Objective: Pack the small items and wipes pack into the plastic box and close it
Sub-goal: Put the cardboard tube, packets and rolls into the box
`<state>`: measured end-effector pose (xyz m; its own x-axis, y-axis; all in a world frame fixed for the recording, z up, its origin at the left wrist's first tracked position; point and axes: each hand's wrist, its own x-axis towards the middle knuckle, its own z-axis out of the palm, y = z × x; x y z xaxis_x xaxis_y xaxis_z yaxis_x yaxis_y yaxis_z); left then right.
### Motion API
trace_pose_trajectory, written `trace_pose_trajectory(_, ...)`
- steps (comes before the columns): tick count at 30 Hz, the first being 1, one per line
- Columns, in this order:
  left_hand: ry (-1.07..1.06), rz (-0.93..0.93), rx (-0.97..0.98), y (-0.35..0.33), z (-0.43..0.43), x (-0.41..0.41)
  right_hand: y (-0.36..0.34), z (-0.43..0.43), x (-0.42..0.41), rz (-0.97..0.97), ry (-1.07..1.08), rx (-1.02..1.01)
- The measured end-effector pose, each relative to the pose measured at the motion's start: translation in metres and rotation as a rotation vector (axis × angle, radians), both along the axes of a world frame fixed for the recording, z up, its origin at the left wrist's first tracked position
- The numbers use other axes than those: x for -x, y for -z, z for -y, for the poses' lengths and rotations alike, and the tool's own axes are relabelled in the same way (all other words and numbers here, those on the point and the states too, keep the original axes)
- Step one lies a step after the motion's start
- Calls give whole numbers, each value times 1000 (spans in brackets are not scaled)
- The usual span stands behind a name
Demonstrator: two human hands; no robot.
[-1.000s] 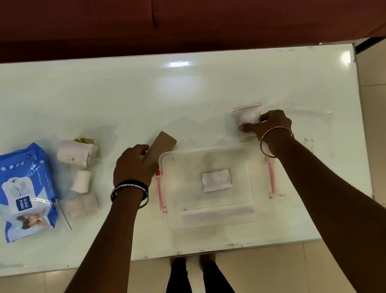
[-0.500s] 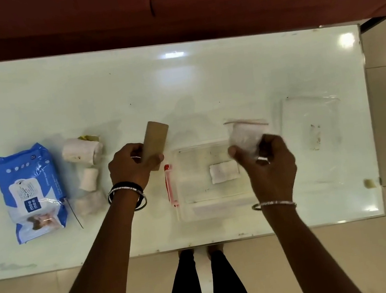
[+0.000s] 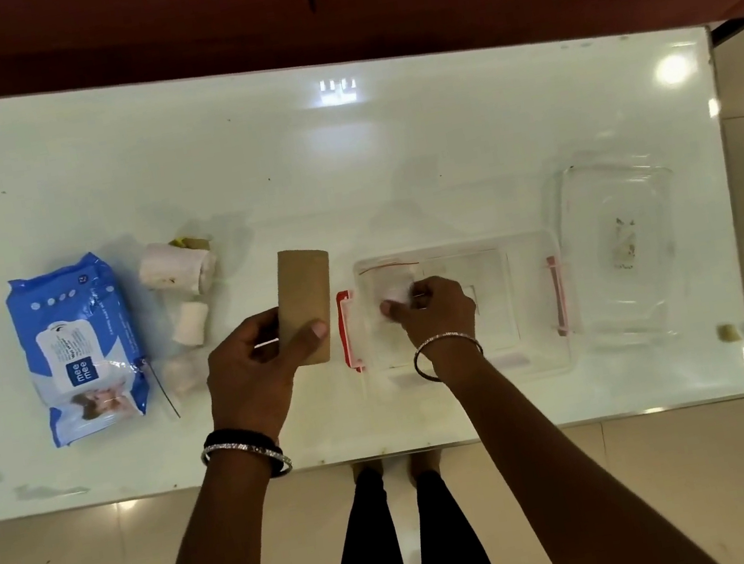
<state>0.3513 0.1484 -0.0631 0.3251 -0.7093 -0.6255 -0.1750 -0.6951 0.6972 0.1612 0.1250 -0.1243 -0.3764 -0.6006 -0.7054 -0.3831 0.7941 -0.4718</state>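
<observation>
A clear plastic box (image 3: 536,303) with red side clips stands open on the white table. My right hand (image 3: 434,313) is inside it at the left, gripping a small zip bag (image 3: 390,283) with something white in it. My left hand (image 3: 252,370) holds a brown cardboard tube (image 3: 306,297) upright just left of the box. The box's clear lid (image 3: 620,250) lies to the right of the box. At the far left lies the blue wipes pack (image 3: 75,346), with a white roll (image 3: 175,268), a small white roll (image 3: 191,323) and a pale wrapped item (image 3: 182,377) beside it.
The table's near edge (image 3: 388,451) runs just behind my wrists. A small tan scrap (image 3: 728,331) sits at the table's right near corner. A dark red surface borders the far edge. My legs and the tiled floor show below.
My right hand has carried the small zip bag from beyond the box down into the box's left part. My left hand has lifted the cardboard tube and turned it upright.
</observation>
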Motion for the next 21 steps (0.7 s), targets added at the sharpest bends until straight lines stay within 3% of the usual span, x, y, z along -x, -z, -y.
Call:
trace_pose_trajectory(7,196,15,2,-15,0,8,-4,-10,7,1,-101,2)
trace_pose_trajectory(10,359,66,19,-24,-1,16,-23,-16,18,-6,12,74)
trace_pose_trajectory(13,500,114,48,-29,-3,31,-49,-23,37,272,254,112)
trace_pose_trajectory(16,596,145,73,-29,-2,51,-69,-32,55,570,237,65)
trace_pose_trajectory(21,709,206,95,-18,-1,74,-60,-40,67,424,118,46)
